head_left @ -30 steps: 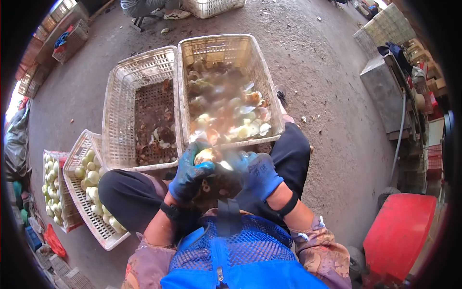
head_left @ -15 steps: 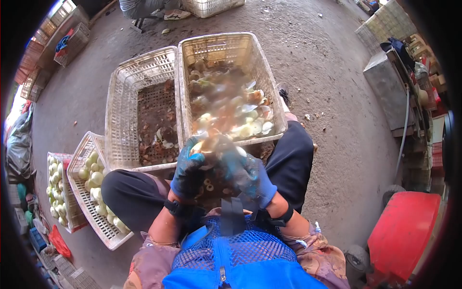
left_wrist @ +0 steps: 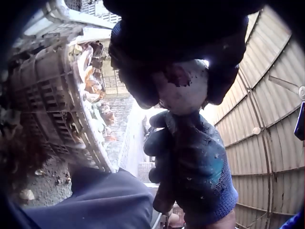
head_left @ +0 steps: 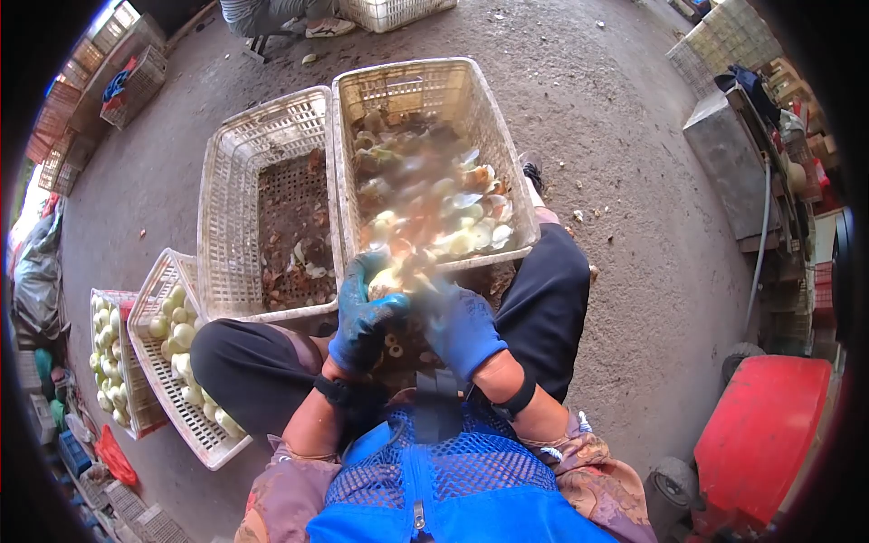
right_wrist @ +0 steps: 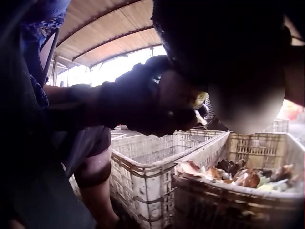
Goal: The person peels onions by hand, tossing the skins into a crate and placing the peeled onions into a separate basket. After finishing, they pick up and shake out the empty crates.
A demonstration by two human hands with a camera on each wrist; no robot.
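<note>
Just short of the plastic crate point(head_left: 407, 90) of peelings point(head_left: 480, 204), the left gloved hand point(head_left: 360, 324) grips the onion point(head_left: 387, 283); the right gloved hand point(head_left: 466, 333), its hold too blurred to tell, no longer shows a white patch beside it; peeling seems unfinished.

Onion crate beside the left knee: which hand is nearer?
Left. The left hand is across the left knee from the onion crate; the right hand is farther right.

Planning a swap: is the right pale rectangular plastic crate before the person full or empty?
Partly filled: pale and brown onion scraps lie in the crate; its far wall shows bare above them.
</note>
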